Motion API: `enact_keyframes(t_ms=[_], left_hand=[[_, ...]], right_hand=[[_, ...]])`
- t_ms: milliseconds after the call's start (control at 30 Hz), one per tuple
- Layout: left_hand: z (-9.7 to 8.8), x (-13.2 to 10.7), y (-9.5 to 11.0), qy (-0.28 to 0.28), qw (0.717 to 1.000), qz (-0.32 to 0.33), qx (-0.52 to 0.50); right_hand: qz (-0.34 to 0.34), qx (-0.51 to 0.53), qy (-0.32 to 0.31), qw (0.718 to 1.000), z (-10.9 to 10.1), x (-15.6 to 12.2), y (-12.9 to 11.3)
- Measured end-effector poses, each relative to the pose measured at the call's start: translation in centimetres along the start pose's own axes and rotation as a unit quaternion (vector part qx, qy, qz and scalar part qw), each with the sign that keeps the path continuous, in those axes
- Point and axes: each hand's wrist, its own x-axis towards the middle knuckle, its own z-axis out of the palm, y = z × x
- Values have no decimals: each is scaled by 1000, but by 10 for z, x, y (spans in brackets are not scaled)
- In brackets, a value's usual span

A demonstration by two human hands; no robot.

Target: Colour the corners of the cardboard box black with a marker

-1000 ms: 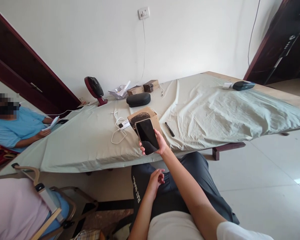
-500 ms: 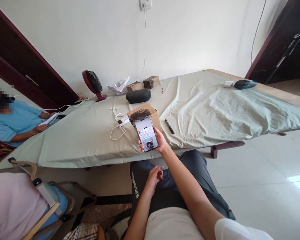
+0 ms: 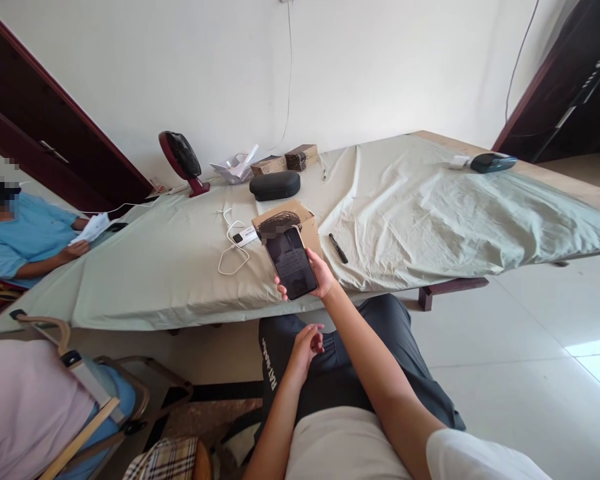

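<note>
My right hand (image 3: 319,279) is closed around a smartphone (image 3: 290,262) with a dim screen, held up over the near edge of the cloth-covered table (image 3: 170,267). Just behind the phone sits a brown cardboard box (image 3: 307,223). My left hand (image 3: 307,341) rests on my left thigh with its fingers loosely curled and nothing in it. A black marker (image 3: 338,248) lies right of the box. A white charging cable (image 3: 230,250) with a small adapter lies left of it.
A black case (image 3: 275,185), small boxes (image 3: 285,161), crumpled paper (image 3: 233,170) and a red desk fan (image 3: 183,160) stand near the wall. A dark device (image 3: 493,162) lies at the far right. A person in blue (image 3: 25,240) sits at the left, holding paper. A chair (image 3: 80,393) stands at lower left.
The phone screen lit up brightly half a second ago and is dim again now. The view has tilted slightly downward. My left hand has stayed on my thigh.
</note>
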Motion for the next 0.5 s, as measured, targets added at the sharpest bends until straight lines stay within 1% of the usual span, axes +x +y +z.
enact_keyframes(t_ms=[67,100,133,167,200,267,300,333,433,500], left_hand=[[-6,2,7,31,997,68,15],[-12,5,13,53,992,108,24],[-18,8,22,78,985,150,33],[-25,14,32,103,975,191,42],[-32,20,45,123,964,230,51],[-47,39,74,145,943,290,69],[-53,51,90,142,936,311,80],[-59,63,106,132,930,329,93],[-67,100,147,78,922,355,134],[-66,120,165,32,922,356,149]], right_hand=[[7,-23,6,1000,0,-7,-8],[12,-34,19,999,0,-11,-14],[15,-46,47,998,-1,-17,-20],[6,-58,95,994,-2,-24,-26],[-14,-70,159,985,-4,-32,-33],[-76,-89,291,950,-12,-48,-45],[-109,-97,341,928,-18,-57,-51],[-139,-106,379,909,-24,-66,-56],[-204,-137,453,857,-44,-91,-70],[-228,-159,490,826,-58,-104,-76]])
